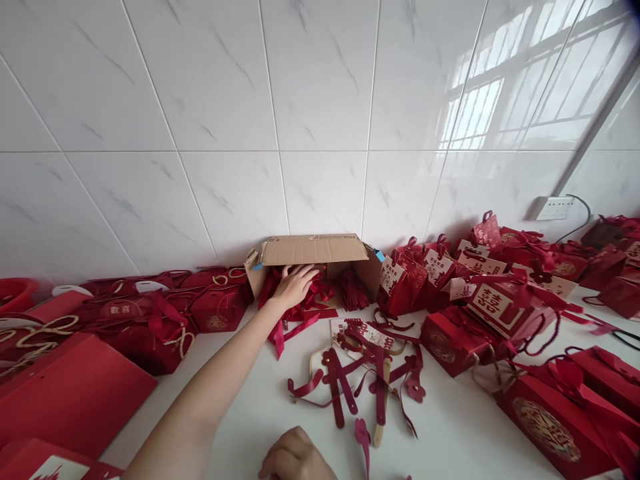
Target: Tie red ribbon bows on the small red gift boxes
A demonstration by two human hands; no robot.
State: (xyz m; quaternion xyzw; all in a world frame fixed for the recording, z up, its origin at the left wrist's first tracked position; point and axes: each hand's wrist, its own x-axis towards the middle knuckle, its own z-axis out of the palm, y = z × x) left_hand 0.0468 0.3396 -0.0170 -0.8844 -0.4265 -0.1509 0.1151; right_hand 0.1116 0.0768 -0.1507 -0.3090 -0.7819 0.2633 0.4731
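My left hand (294, 288) reaches into the open front of a cardboard box (315, 249) by the wall. Its fingers are stretched out over a heap of dark red ribbons (324, 293) and touch them. Some ribbon ends spill out of the box onto the white table. Low in the view, my right hand (296, 457) is curled closed above the table; whatever may be inside its fingers is hidden. Loose dark red straps (340, 383), some with flower-shaped ends, lie in a pile to the right. A bundle of ribbon (354, 290) sits in the box's right side.
Red gift boxes with cords and bows (220, 310) line the left. More red boxes with printed tags (493, 308) crowd the right. A large red box (65, 393) stands at near left. A white power strip (551, 208) is fixed on the tiled wall (320, 100).
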